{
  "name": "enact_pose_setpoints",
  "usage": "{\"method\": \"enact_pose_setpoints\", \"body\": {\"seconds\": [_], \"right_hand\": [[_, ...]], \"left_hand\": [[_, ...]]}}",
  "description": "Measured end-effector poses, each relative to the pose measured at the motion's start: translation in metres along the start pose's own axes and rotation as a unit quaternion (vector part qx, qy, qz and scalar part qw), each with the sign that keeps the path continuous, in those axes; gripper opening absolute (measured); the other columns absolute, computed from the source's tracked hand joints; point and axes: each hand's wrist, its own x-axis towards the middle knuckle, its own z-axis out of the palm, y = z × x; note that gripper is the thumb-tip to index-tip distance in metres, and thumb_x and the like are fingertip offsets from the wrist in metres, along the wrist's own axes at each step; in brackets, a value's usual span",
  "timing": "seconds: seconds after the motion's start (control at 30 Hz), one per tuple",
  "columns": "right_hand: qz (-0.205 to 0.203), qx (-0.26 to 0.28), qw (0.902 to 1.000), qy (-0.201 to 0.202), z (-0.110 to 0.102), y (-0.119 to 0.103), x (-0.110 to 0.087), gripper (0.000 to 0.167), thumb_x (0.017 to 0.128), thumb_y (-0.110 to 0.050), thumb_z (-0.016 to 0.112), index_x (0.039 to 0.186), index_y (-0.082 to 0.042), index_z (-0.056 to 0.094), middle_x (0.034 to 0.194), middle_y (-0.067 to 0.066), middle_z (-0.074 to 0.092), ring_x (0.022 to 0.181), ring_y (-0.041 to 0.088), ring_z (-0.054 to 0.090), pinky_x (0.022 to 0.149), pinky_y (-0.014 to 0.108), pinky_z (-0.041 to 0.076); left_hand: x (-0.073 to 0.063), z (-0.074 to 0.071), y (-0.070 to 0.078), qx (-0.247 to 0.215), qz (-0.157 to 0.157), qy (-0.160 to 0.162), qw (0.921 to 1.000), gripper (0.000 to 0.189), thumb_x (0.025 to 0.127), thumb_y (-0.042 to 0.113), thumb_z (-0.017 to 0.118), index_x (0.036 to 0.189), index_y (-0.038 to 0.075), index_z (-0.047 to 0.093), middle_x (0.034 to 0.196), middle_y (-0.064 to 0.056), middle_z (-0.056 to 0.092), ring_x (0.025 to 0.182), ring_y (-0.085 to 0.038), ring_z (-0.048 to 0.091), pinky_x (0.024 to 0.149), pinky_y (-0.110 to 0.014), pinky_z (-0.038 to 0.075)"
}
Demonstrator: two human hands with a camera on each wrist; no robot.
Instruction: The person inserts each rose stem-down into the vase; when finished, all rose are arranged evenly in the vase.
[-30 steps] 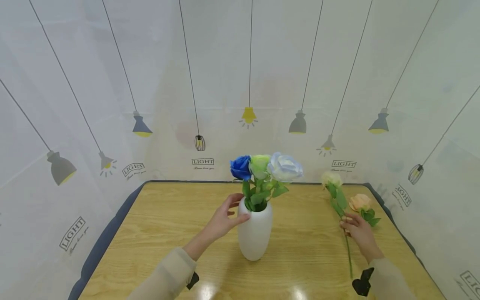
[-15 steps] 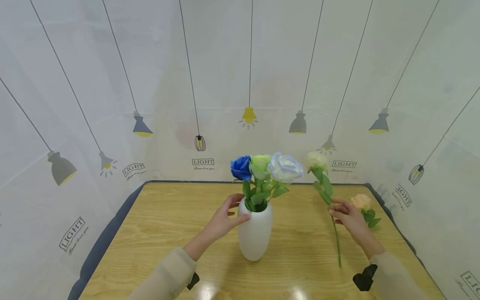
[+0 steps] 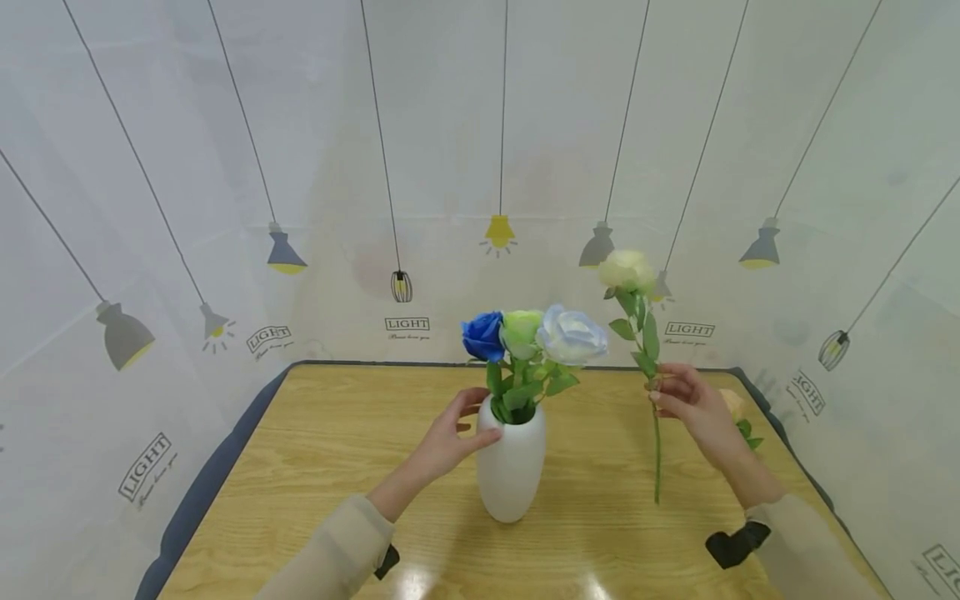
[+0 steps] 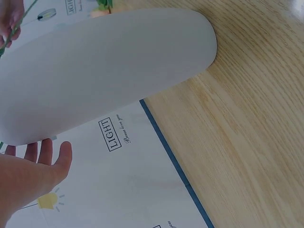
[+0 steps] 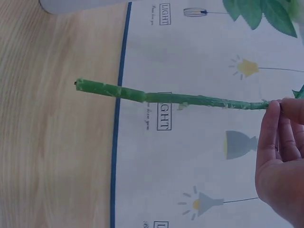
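Observation:
A white vase (image 3: 512,471) stands upright on the table, holding a blue rose (image 3: 482,336), a green rose (image 3: 521,333) and a pale blue rose (image 3: 572,335). My left hand (image 3: 442,446) holds the vase near its rim from the left, thumb in front and fingers toward the back. To the right, my right hand (image 3: 697,412) pinches the stem of a cream-white rose (image 3: 628,272), which is upright in the air. The green stem (image 5: 190,99) hangs below those fingers, its lower end bare. A peach rose (image 3: 733,405) lies on the table, partly hidden behind the right hand.
The wooden table (image 3: 300,467) has a dark blue edge (image 3: 217,475). A white cloth (image 3: 442,125) printed with hanging lamps surrounds it at the back and sides.
My right hand has lifted the cream-white rose off the table, bringing it leftward and turning it upright. The peach rose is now more covered by that hand. My left hand and the vase have stayed put.

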Motion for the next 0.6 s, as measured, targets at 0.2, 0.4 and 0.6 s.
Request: {"method": "enact_pose_setpoints", "body": {"seconds": [0.2, 0.4, 0.6], "right_hand": [[-0.06, 0.01, 0.9982, -0.006, 0.008, -0.03, 0.004, 0.031, 0.087, -0.003, 0.054, 0.117, -0.009, 0.048, 0.096, 0.003, 0.059, 0.08, 0.011, 0.057, 0.064, 0.025, 0.049], [-0.094, 0.017, 0.9954, 0.011, 0.017, -0.062, 0.006, 0.032, 0.086, 0.001, 0.054, 0.117, -0.005, 0.049, 0.095, 0.003, 0.06, 0.08, 0.013, 0.057, 0.064, 0.026, 0.049], [-0.155, 0.058, 0.9857, -0.03, 0.024, -0.091, 0.009, 0.034, 0.086, 0.007, 0.05, 0.118, -0.006, 0.049, 0.096, 0.005, 0.059, 0.085, 0.017, 0.056, 0.065, 0.023, 0.048]], "left_hand": [[0.0, 0.0, 0.0, -0.001, 0.0, 0.0, 1.0, 0.057, 0.083, 0.019, 0.063, 0.13, 0.004, 0.035, 0.13, -0.016, 0.038, 0.116, -0.032, 0.037, 0.09, -0.052, 0.03], [0.0, 0.0, 0.001, -0.001, -0.002, -0.001, 1.0, 0.057, 0.083, 0.019, 0.063, 0.13, 0.005, 0.036, 0.13, -0.016, 0.038, 0.116, -0.032, 0.037, 0.09, -0.052, 0.03], [0.0, 0.0, 0.0, -0.002, -0.001, 0.001, 1.0, 0.057, 0.083, 0.019, 0.064, 0.13, 0.005, 0.036, 0.13, -0.016, 0.038, 0.116, -0.032, 0.037, 0.09, -0.052, 0.03]]}}
